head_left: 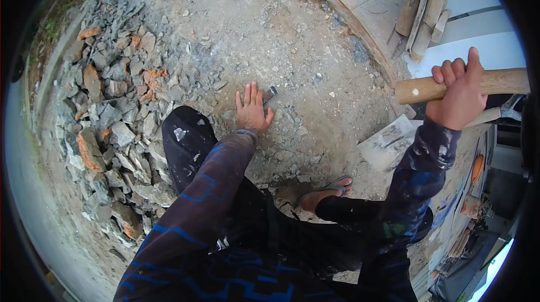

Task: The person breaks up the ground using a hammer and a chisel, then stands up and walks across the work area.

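My left hand (254, 112) is stretched out low over the rubble-strewn ground, fingers straight and thumb apart. Between its index finger and thumb shows a short grey metal piece (270, 95), like a chisel end; the rest is hidden, and whether the palm touches it I cannot tell. Raised at the right, my right hand (458, 92) is wrapped round a thick wooden handle (419, 90). One blunt end points left, and the other runs toward the right edge of the view, with no tool head visible.
Broken concrete and brick chunks (121, 133) are heaped on the left. A pale, stained board (388, 143) lies beneath my right forearm. Bamboo poles and timber (424, 12) lean at the upper right. My sandalled foot (326, 194) rests on the dirt ground (292, 48).
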The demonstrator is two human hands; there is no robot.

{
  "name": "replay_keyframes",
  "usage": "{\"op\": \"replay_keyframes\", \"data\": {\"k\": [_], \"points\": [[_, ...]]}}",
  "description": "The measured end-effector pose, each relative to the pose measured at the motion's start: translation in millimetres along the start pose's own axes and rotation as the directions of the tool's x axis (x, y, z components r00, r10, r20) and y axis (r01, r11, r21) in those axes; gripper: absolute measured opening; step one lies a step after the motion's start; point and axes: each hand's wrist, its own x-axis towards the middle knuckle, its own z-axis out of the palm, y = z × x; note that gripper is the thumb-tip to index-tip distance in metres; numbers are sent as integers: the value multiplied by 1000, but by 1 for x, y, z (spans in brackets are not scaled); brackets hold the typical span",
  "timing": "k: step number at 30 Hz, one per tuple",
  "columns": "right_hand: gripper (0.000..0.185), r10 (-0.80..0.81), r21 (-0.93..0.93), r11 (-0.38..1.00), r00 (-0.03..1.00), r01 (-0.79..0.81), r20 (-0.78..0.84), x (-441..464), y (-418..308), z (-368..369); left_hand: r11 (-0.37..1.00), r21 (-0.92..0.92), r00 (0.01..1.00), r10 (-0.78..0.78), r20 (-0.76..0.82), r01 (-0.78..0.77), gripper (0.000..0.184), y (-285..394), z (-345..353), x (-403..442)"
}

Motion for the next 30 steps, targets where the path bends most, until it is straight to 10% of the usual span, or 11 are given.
{"op": "replay_keyframes", "data": {"k": [2, 4, 5, 6, 8, 11, 23, 27, 30], "points": [[22, 183, -107, 976, 980, -190, -74, -65, 63, -1, 1000, 1, 1000, 10, -13, -10, 66, -1, -1, 0], [22, 574, -602, 632, 817, -488, -59, -175, 161, -60, 1000, 8, 999, 10, -31, -10, 64, 1, 0, 0], [21, 855, -765, 379, 512, -521, 76, -210, 174, -86, 1000, 8, 999, 30, -35, -30, 64, 4, -1, -1], [20, 991, -537, 94, 128, -838, -26, -208, 159, -78, 1000, 20, 999, 14, -33, -14, 64, 5, -2, -7], [21, 998, -518, 64, 55, -853, 32, -178, 145, -104, 1000, 12, 1000, -2, -1, 2, 63, 7, -12, 1], [25, 981, -681, 173, 182, -712, 59, -149, 96, -135, 1000, -10, 998, 27, -57, -28, 60, 11, -4, -1], [24, 936, -346, 351, 317, -870, 153, -111, -27, -112, 999, 5, 995, 48, -88, -47, 59, 8, -3, -3], [12, 543, -316, 811, 834, -492, 94, -64, -111, -69, 1000, -3, 999, 9, -54, -10, 61, 2, -5, -1], [21, 187, -276, 956, 937, -103, 296, 27, -138, -100, 1000, -12, 1000, -5, -29, 4, 60, -1, 0, -1]]}}
